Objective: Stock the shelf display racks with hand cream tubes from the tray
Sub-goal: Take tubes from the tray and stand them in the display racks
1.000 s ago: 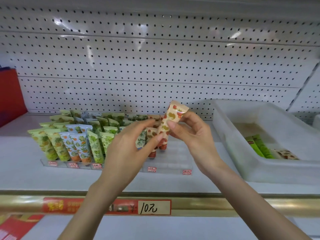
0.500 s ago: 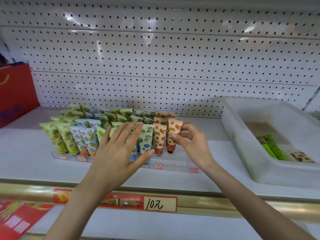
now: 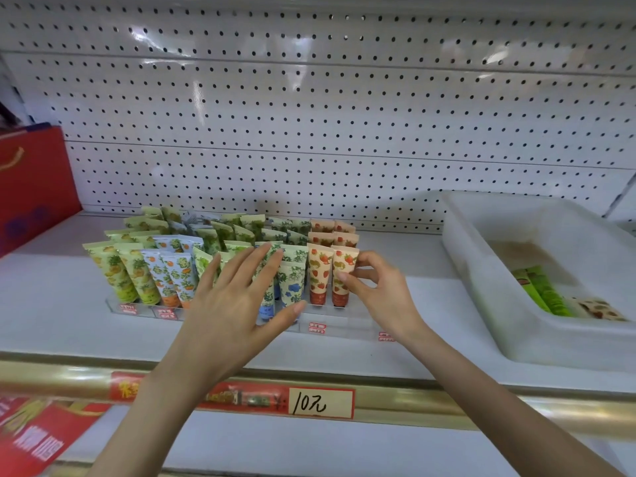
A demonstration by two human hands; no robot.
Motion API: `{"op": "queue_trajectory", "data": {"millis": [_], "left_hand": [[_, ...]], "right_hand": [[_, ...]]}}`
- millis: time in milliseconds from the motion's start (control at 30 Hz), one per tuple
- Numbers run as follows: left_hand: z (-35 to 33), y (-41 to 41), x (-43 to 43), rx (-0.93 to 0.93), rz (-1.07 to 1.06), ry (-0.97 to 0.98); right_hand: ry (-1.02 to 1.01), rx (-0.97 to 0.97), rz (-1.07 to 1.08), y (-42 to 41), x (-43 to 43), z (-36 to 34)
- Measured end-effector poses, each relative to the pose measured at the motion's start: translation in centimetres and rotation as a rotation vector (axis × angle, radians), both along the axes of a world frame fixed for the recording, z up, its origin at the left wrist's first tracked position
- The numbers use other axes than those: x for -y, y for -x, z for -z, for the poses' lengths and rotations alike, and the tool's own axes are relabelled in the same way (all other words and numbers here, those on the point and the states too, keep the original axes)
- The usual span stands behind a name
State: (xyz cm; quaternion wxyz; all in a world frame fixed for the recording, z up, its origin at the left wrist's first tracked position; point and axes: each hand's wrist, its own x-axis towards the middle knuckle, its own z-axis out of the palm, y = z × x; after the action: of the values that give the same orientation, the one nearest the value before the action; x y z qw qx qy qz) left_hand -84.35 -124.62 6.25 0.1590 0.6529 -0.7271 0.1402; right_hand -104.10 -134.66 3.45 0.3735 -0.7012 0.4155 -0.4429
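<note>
A clear display rack on the white shelf holds several rows of upright hand cream tubes in green, blue and peach prints. My right hand pinches the peach strawberry-print tube, which stands cap down in the front right slot beside a matching tube. My left hand hovers open, fingers spread, over the green and blue tubes in the middle of the rack and hides some of them. The white tray on the right holds two green tubes and a peach one.
A white pegboard wall backs the shelf. A red bag stands at the far left. A gold rail with a red strip and a "10元" tag runs along the shelf's front edge. Bare shelf lies between rack and tray.
Both hands held the strawberry tube above the rack. My right hand has lowered it into the front right slot. My left hand has let go and spread open over the middle tubes.
</note>
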Motion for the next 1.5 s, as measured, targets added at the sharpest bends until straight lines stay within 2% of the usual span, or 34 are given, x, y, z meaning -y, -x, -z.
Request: {"op": "queue_trajectory", "data": {"millis": [467,567,633,833,933,1033,1200,1500], "left_hand": [[-0.6,-0.5,-0.9,-0.048,0.02,-0.018],[-1.4,-0.7,-1.0,-0.067,0.019,-0.015],[-2.3,-1.0,-1.0,-0.078,0.006,-0.009],[-4.8,-1.3,-0.6,-0.043,-0.011,-0.048],[-5.4,-0.5,-0.5,0.002,0.024,-0.038],[-5.4,0.9,-0.3,-0.007,0.077,-0.034],[-5.4,4.0,0.0,0.011,0.195,-0.036],[-6.2,12.1,2.9,0.101,0.301,0.006]], "right_hand": [[0.017,-0.051,0.037,0.6,-0.5,-0.6],[0.06,-0.118,0.081,1.2,-0.7,-1.8],[0.145,-0.233,0.114,1.9,-0.9,-2.8],[0.435,-0.827,0.189,4.3,-2.6,-6.6],[0.462,-1.041,0.234,5.5,-3.6,-7.5],[0.442,-1.155,0.287,7.2,-4.6,-7.5],[0.371,-1.172,0.362,11.0,-5.8,-7.2],[0.226,-1.016,0.413,21.4,-4.2,-8.6]]}}
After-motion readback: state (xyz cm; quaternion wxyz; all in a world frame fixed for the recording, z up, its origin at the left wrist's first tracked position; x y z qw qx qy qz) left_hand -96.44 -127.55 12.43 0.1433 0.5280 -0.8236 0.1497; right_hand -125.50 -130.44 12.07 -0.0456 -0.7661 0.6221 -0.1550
